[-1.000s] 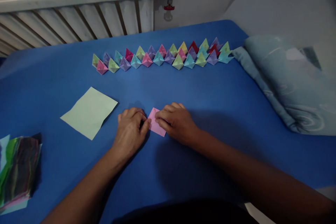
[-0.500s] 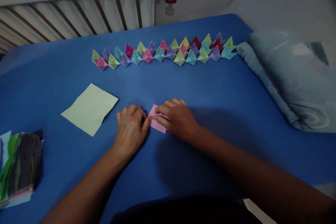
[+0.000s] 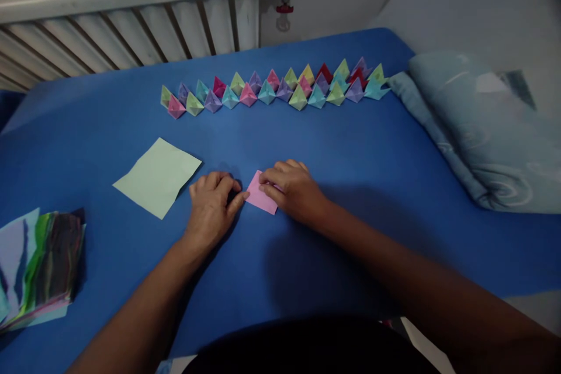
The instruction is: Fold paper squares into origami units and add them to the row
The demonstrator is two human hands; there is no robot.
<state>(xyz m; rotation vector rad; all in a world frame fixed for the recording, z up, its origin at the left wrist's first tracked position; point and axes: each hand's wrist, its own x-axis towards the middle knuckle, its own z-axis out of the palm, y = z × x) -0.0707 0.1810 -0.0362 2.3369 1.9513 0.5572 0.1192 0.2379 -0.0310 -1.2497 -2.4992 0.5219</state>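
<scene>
A small folded pink paper (image 3: 262, 196) lies on the blue table (image 3: 210, 315) between my hands. My right hand (image 3: 291, 187) has its thumb and index finger pinched on the paper's upper right part and covers its right corner. My left hand (image 3: 213, 204) rests at the left, its thumb tip touching the paper's left corner and its other fingers curled on the table. To the left lies a flat pale green sheet (image 3: 158, 178). Several folded paper boats (image 3: 266, 92) in many colours stand in two rows farther back.
A stack of coloured paper (image 3: 52, 263) sits at the left edge. On the right is a rolled light blue blanket (image 3: 473, 128). Behind the table are a white radiator (image 3: 153, 29) and a valve with a red handle (image 3: 284, 9).
My left thumb has drawn back slightly to the paper's left corner, and my right fingers have moved a little up the paper. The camera view has shifted slightly.
</scene>
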